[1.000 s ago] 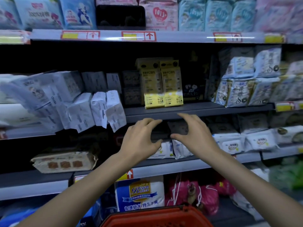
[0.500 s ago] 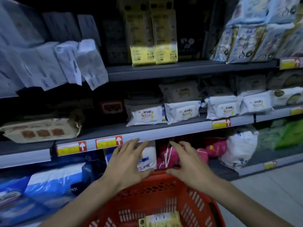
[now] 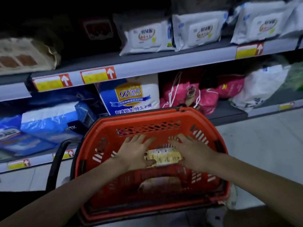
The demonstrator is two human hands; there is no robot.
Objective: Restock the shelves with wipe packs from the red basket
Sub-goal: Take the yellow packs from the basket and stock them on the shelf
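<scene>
Restock unfinished: yellow wipe pack (image 3: 164,157) lying inside red basket (image 3: 205,122), left hand (image 3: 136,152) and right hand (image 3: 194,154) spread open flanking it, nothing gripped; shelving outstanding.

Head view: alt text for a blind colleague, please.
In the red basket, the left hand and right hand, fingers straight, flank a yellow wipe pack. Above, a shelf holds white packs.

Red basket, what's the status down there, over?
Both hands open: left hand and right hand inside the red basket. Yellow wipe pack between them, not yet lifted. Nothing blocking the pack.
</scene>
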